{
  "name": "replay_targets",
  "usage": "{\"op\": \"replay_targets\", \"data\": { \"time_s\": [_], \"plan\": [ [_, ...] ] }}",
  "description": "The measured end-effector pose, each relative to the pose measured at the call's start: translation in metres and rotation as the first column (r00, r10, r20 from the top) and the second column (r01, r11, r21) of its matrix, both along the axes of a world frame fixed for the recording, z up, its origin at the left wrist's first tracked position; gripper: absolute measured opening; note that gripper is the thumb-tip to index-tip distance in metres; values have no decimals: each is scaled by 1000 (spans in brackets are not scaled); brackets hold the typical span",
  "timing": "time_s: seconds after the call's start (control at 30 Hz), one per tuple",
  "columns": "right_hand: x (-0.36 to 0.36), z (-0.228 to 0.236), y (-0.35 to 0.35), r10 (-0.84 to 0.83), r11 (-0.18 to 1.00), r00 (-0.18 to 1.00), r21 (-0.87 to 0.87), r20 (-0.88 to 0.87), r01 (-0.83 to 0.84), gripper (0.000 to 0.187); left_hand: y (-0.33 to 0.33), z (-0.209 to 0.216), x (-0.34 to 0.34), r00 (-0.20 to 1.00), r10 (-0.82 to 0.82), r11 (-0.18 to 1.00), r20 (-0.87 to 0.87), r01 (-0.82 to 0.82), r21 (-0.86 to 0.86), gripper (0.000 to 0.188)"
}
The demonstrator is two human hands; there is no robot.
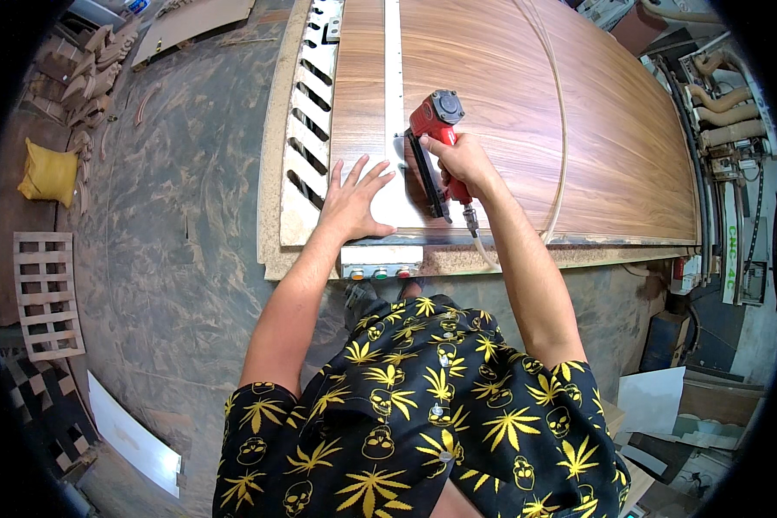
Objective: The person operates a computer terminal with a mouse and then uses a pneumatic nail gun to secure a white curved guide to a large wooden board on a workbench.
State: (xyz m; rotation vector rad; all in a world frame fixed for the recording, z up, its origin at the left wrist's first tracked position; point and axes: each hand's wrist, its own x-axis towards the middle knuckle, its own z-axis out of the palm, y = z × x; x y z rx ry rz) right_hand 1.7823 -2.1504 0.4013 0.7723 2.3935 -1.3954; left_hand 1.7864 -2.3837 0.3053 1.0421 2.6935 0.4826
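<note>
My right hand [464, 161] grips a red pneumatic nail gun [434, 129], its black nose pressed against a long white strip [394, 78] lying lengthwise on a large wood-grain panel [596, 121]. My left hand [352, 200] lies flat with fingers spread on the near end of the white strip and panel, just left of the gun. A thin air hose [558, 129] runs from the gun's base and arcs across the panel.
The panel rests on a machine bed with a slotted white template [309, 129] at its left and a small box of coloured buttons [380, 273] on the near edge. Dusty floor, a yellow sack [50, 173], a wooden lattice [47, 295] and machinery [734, 147] surround it.
</note>
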Motion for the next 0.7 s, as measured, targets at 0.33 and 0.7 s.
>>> {"op": "replay_targets", "data": {
  "time_s": [0.33,0.7],
  "plan": [
    [-3,-4,4,27,999,1000,-18,3,-27,45,1,1,-1,1000,0,999,15,0,-38,110],
    [-3,5,-2,21,1000,999,-5,25,-21,40,0,2,-1,1000,-4,1000,13,4,-4,109]
  ]
}}
